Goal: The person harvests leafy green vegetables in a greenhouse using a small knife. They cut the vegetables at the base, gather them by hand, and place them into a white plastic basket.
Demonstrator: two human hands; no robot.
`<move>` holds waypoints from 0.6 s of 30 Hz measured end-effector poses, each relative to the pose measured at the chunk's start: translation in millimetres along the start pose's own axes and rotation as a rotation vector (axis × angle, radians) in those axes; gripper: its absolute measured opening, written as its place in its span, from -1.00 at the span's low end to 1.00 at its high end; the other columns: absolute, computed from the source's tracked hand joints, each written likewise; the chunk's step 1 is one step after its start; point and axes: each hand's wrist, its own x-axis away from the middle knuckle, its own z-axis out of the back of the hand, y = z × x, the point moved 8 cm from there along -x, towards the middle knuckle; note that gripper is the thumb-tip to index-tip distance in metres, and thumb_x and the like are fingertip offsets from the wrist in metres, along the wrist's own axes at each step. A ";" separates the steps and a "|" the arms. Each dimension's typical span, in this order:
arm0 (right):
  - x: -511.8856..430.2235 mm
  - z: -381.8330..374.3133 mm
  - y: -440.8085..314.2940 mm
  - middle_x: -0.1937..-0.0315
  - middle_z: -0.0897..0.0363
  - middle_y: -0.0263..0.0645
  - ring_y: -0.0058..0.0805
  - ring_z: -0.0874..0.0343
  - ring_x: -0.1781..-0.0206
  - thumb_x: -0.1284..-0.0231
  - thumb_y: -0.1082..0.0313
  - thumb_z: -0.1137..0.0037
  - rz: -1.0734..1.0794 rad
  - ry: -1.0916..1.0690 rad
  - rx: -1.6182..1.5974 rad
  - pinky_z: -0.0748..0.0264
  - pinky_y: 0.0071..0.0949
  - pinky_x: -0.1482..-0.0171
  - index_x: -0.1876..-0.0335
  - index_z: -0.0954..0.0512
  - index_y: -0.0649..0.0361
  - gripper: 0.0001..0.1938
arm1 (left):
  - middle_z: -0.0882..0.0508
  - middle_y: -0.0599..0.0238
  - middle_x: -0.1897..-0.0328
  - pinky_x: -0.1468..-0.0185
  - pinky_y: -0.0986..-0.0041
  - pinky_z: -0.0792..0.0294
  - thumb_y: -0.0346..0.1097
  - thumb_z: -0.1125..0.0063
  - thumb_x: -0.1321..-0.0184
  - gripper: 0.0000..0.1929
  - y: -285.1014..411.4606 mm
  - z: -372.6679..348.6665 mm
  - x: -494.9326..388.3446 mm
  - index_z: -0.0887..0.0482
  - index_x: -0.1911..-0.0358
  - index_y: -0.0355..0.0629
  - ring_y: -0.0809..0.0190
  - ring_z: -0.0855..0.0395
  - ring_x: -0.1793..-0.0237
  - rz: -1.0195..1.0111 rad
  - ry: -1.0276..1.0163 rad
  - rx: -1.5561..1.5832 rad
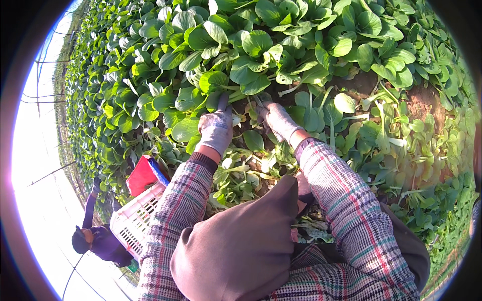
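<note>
Both my hands wear pale grey knitted gloves and reach to the edge of a dense bed of leafy greens (184,56). My left hand (216,126) is closed around the lower part of a leafy green plant (212,81), whose pale green stalks show just past the fingers. Close by on the right, my right hand (276,118) is low at the base of the plants, by the soil. Its fingertips lie partly in shade and leaves, so what it holds is unclear. Beneath and between the hands are loose leaves and pale stalks (235,169).
A pink plastic crate (131,214) stands at lower left, with a red and blue item (145,175) at its far end. Beyond it another person (101,240) in dark clothes bends toward the bed. Cut leaves and stalks (384,139) cover the soil at right.
</note>
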 end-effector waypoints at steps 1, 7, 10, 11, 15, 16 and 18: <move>0.3 -0.3 -5.8 0.37 -0.69 -0.23 -0.42 -0.61 0.38 -0.53 0.11 -0.08 0.007 -0.016 0.005 -0.50 -0.35 0.29 -0.02 -0.64 0.18 -0.71 | -0.28 0.39 -0.66 -0.02 0.06 -0.63 -0.37 -0.26 -0.08 -0.45 -2.8 0.4 2.0 -0.65 -0.25 0.05 -0.13 -0.79 0.05 -0.006 0.026 0.026; -6.0 12.2 -5.6 0.43 -0.62 -0.41 -0.62 -0.47 0.55 -0.60 0.14 0.04 -0.073 -0.047 -0.012 -0.50 -0.50 0.52 -0.05 -0.60 0.11 -0.75 | -0.18 0.43 -0.70 0.00 0.03 -0.65 -0.37 -0.23 -0.12 -0.40 -8.6 -9.3 1.5 -0.59 -0.33 0.08 -0.15 -0.78 0.03 -0.007 0.009 0.086; -8.9 5.4 -10.7 0.42 -0.61 -0.38 -0.60 -0.49 0.55 -0.59 0.18 0.10 -0.118 -0.142 -0.092 -0.49 -0.50 0.54 -0.11 -0.59 0.09 -0.74 | -0.18 0.43 -0.70 0.01 0.00 -0.65 -0.38 -0.26 -0.08 -0.40 -10.1 -8.0 4.5 -0.60 -0.30 0.07 -0.19 -0.77 0.04 -0.023 0.045 0.125; -8.6 6.0 -13.2 0.42 -0.61 -0.37 -0.59 -0.49 0.56 -0.58 0.19 0.12 -0.105 -0.134 -0.126 -0.48 -0.50 0.55 -0.11 -0.59 0.09 -0.73 | -0.19 0.43 -0.70 0.02 -0.01 -0.65 -0.39 -0.27 -0.06 -0.40 -8.0 -7.6 5.6 -0.61 -0.29 0.06 -0.20 -0.77 0.04 -0.018 0.054 0.133; -3.9 3.7 -17.0 0.45 -0.59 -0.30 -0.51 -0.43 0.68 -0.54 0.26 0.15 -0.145 -0.111 -0.036 -0.38 -0.46 0.65 0.00 -0.63 0.15 -0.73 | -0.20 0.44 -0.69 0.03 -0.02 -0.65 -0.39 -0.28 -0.03 -0.38 -10.7 -9.6 10.0 -0.60 -0.29 0.06 -0.19 -0.77 0.05 -0.047 0.097 0.124; -1.8 1.6 -4.1 0.46 -0.59 -0.31 -0.53 -0.43 0.68 -0.54 0.26 0.11 -0.186 -0.161 -0.005 -0.35 -0.46 0.66 0.01 -0.63 0.17 -0.74 | -0.18 0.45 -0.70 0.05 -0.01 -0.66 -0.39 -0.28 -0.03 -0.38 -5.3 -4.4 8.4 -0.60 -0.29 0.06 -0.18 -0.79 0.09 -0.065 0.109 0.129; 17.5 -8.1 18.0 0.48 -0.59 -0.34 -0.58 -0.43 0.66 -0.53 0.27 0.04 -0.213 -0.212 -0.028 -0.32 -0.48 0.66 0.02 -0.63 0.19 -0.77 | -0.24 0.35 -0.66 -0.14 0.02 -0.58 -0.34 -0.41 0.02 -0.37 -9.0 -3.4 16.6 -0.63 -0.25 0.03 -0.17 -0.68 -0.17 -0.061 0.160 0.159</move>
